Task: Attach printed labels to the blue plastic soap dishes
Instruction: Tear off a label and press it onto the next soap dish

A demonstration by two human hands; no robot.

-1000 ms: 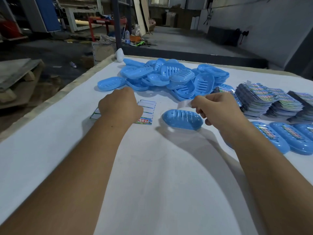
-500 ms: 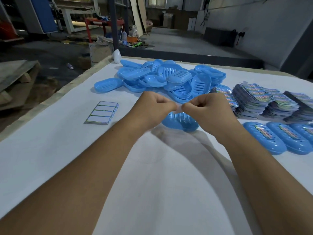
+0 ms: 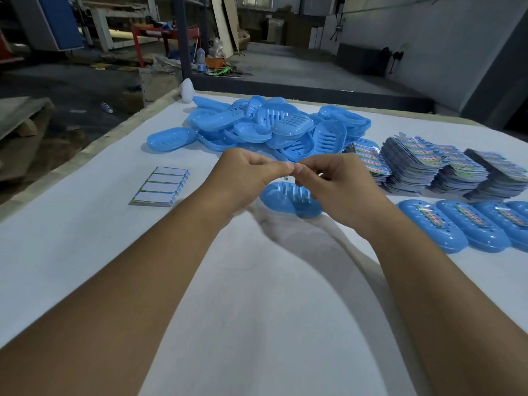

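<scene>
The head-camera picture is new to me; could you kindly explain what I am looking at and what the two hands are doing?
There is no machine here: a person wears a camera on the head, looking down at the left hand and right hand. Both pinch something small between their fingertips, too small to identify, above one blue soap dish on the white table. Behind lies a pile of unlabelled dishes; to the right are stacks of printed labels and finished labelled dishes; to the left is a label sheet pad.
</scene>
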